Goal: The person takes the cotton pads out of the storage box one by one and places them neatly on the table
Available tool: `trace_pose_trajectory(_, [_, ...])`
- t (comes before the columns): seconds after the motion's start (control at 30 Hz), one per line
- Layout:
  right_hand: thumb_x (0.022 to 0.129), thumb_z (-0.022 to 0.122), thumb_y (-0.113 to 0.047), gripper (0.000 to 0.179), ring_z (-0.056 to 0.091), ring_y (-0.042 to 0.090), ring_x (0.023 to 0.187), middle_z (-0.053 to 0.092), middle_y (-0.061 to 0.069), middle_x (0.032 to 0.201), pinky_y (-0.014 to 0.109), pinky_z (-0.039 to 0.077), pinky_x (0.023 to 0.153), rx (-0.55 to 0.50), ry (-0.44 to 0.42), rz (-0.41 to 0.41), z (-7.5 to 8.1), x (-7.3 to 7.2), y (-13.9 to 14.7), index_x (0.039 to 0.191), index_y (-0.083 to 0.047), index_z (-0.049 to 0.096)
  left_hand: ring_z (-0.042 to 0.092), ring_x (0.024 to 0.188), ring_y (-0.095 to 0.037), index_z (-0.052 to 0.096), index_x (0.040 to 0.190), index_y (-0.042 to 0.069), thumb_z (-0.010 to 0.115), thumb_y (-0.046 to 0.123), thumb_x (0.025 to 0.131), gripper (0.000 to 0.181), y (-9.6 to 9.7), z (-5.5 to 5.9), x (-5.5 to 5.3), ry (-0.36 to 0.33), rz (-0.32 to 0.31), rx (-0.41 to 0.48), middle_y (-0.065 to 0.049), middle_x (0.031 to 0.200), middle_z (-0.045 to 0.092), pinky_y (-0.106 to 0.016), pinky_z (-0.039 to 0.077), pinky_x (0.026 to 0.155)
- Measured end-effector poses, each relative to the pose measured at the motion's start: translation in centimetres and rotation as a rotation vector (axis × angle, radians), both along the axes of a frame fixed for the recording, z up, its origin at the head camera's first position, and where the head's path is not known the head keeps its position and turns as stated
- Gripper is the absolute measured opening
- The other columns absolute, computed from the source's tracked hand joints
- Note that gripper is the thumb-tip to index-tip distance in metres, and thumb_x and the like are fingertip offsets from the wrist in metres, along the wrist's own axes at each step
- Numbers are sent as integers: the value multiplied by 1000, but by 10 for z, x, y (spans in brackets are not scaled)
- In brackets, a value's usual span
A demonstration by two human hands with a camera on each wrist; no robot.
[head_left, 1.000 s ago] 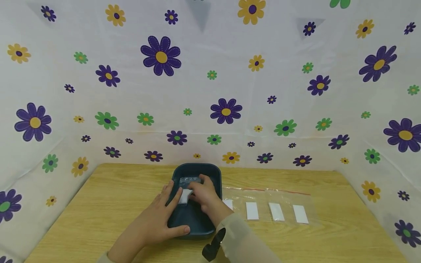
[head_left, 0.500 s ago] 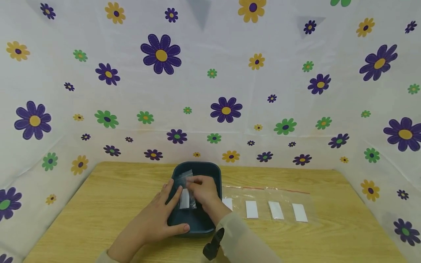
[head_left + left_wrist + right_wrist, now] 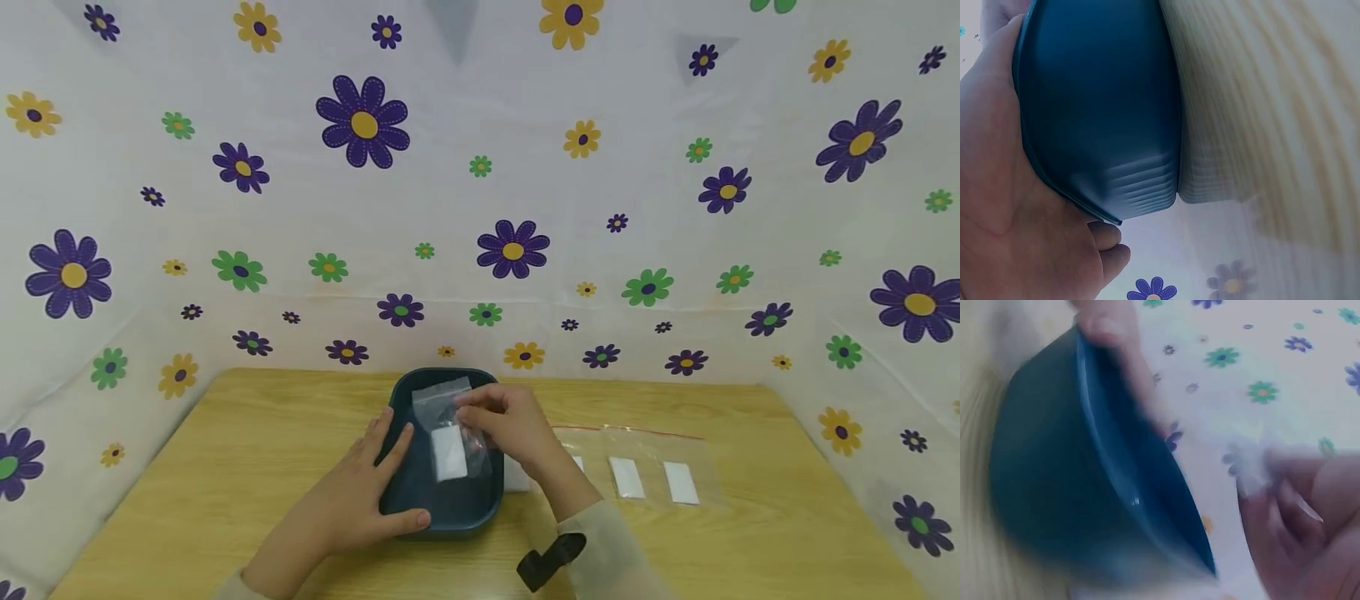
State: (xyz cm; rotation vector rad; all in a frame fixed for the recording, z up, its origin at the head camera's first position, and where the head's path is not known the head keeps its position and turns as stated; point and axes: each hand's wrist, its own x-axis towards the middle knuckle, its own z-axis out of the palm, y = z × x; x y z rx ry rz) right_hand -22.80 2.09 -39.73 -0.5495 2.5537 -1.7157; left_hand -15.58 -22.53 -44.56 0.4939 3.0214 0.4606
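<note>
A clear zip bag (image 3: pixel 435 402) with a flat white piece (image 3: pixel 449 453) inside hangs over the dark blue tub (image 3: pixel 438 512). My right hand (image 3: pixel 517 423) pinches its right side near the top between thumb and fingers. In the right wrist view that hand (image 3: pixel 1310 519) is blurred and stands apart from the tub's rim, clear plastic at its fingertips. My left hand (image 3: pixel 348 500) rests on the tub's left rim, fingers straight and thumb spread towards the near end. The left wrist view has the palm (image 3: pixel 1016 181) against the tub's edge.
Several flat clear bags with white pieces (image 3: pixel 681 483) and red top strips lie in a row on the wooden table (image 3: pixel 247 450) right of the tub. My right forearm covers part of them. A flower-printed white cloth (image 3: pixel 450 200) encloses the table's back and sides.
My right hand has drawn the zip bag up from inside the tub and moved to the right with it. My left hand has stayed on the rim.
</note>
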Motion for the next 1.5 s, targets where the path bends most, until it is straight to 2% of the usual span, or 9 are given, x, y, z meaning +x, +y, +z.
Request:
trace_pose_trajectory(0.23, [93, 71, -12, 14, 62, 11, 69, 72, 7, 88, 22, 54, 60, -200, -206, 49, -4, 3, 6, 105, -7, 73, 20, 148, -48, 19, 161, 19, 48, 88, 77, 112, 1, 1, 2, -8, -5, 3, -16, 168, 0, -68, 36, 107])
trace_pose_trajectory(0.4, [93, 70, -11, 14, 62, 13, 68, 73, 7, 88, 23, 55, 61, -169, -162, 36, 0, 10, 11, 106, -7, 71, 19, 149, -47, 19, 161, 20, 47, 89, 76, 113, 0, 1, 2, -12, 0, -3, -15, 168, -1, -68, 35, 107])
trace_pose_trajectory(0.47, [93, 71, -13, 15, 62, 13, 70, 73, 6, 89, 23, 55, 61, -141, -119, 15, 2, 12, 12, 107, -9, 72, 18, 149, -47, 19, 161, 20, 47, 89, 76, 113, -1, 1, 2, -14, 0, -2, -15, 168, -2, -68, 35, 107])
trace_pose_trajectory(0.63, [92, 72, -16, 17, 65, 15, 72, 74, 4, 91, 26, 58, 63, -129, -91, -42, 7, 13, 19, 109, -13, 72, 18, 150, -46, 20, 161, 20, 49, 88, 76, 112, 0, 2, 2, -15, 5, 2, -14, 168, -1, -68, 34, 108])
trace_pose_trajectory(0.8, [94, 69, -13, 25, 67, 16, 76, 75, 10, 97, 27, 59, 67, -268, -250, 71, 14, 12, 29, 117, -4, 68, 18, 150, -45, 20, 161, 20, 50, 88, 76, 112, 0, 1, 2, -12, 9, -1, -15, 168, -1, -67, 34, 108])
trace_pose_trajectory(0.87, [94, 69, -13, 25, 68, 16, 78, 75, 10, 98, 28, 59, 69, -288, -282, 92, 17, 12, 33, 116, -1, 67, 18, 150, -46, 20, 161, 20, 50, 87, 77, 112, 0, 1, 2, -13, 8, 4, -15, 168, -1, -68, 34, 108])
trace_pose_trajectory(1.07, [95, 68, -13, 21, 71, 19, 83, 75, 10, 99, 34, 61, 71, -240, -248, 54, 20, 12, 43, 112, -2, 70, 18, 150, -46, 21, 161, 19, 51, 87, 77, 112, -1, 1, 2, -4, 7, 8, -16, 168, 1, -68, 33, 108])
trace_pose_trajectory(1.33, [100, 61, -12, 30, 72, 19, 87, 74, 13, 103, 34, 61, 76, -357, -336, 57, 7, 14, 63, 124, 5, 63, 18, 150, -46, 20, 161, 19, 52, 85, 78, 110, -1, 1, 2, -6, -1, 10, -16, 168, 0, -68, 33, 109])
trace_pose_trajectory(1.5, [101, 59, -14, 30, 71, 20, 90, 72, 10, 104, 34, 61, 78, -385, -350, -4, 5, 18, 79, 124, 4, 63, 16, 151, -44, 19, 161, 18, 52, 85, 78, 111, -2, 2, 2, -2, -4, 6, -16, 168, -1, -66, 32, 110])
